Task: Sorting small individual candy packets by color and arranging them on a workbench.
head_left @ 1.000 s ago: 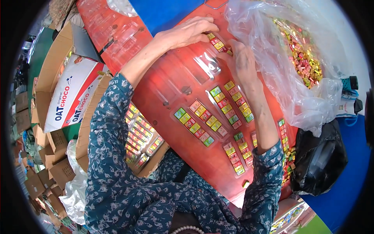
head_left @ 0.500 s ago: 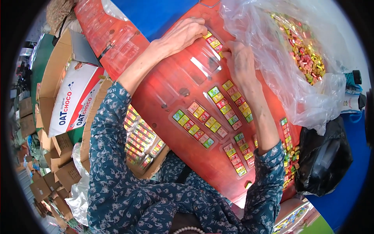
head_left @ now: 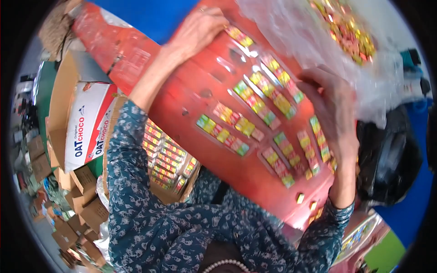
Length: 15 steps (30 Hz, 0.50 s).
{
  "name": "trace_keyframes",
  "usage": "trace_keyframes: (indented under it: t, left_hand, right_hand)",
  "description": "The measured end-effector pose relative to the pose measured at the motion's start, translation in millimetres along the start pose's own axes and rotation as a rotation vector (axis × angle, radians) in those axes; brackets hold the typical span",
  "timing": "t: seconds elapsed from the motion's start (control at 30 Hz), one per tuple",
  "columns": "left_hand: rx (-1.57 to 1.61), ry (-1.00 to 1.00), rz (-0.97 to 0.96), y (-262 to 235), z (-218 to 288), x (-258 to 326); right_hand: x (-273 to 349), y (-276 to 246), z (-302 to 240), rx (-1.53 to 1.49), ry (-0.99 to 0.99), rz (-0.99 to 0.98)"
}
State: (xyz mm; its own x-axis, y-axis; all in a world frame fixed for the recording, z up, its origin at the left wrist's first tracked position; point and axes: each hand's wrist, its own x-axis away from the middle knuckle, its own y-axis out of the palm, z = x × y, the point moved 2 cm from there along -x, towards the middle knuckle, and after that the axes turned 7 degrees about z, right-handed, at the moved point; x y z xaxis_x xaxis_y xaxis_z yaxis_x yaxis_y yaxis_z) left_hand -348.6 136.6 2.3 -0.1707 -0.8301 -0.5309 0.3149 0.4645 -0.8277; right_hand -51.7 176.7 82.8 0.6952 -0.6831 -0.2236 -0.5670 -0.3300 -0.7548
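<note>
My left hand is at the table's far end, fingers curled closed at the near end of a clear plastic tray filled with a row of small red and yellow wrapped sweets. My right hand hangs over the table's right side, beside another filled strip of sweets; motion smears its fingers, so what they hold, if anything, is unclear. Between my arms lie several more strips of green, yellow, red and pink sweets in clear trays. Loose sweets lie near the right front edge.
A large clear bag of wrapped sweets stands at the far right, a black plastic bag nearer. An open carton stands at left. Below the red table, a box holds more filled trays.
My right hand has moved right and nearer, away from the far tray. My left hand stays by that tray. The view has shifted, and the strips beneath my right hand are more exposed.
</note>
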Motion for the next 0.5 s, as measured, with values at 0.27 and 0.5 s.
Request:
trace_keyframes:
  t: [0.27,0.5]
  left_hand:
    - [-0.099,0.146,-0.193,-25.9,40.0,-11.9]
    - [0.026,0.255,-0.212,-13.8,114.7,-9.7]
  right_hand:
    - [147.7,-78.1,17.1,0.097,0.338,0.108]
    - [272.6,-66.2,-2.4,-0.022,0.902,0.083]
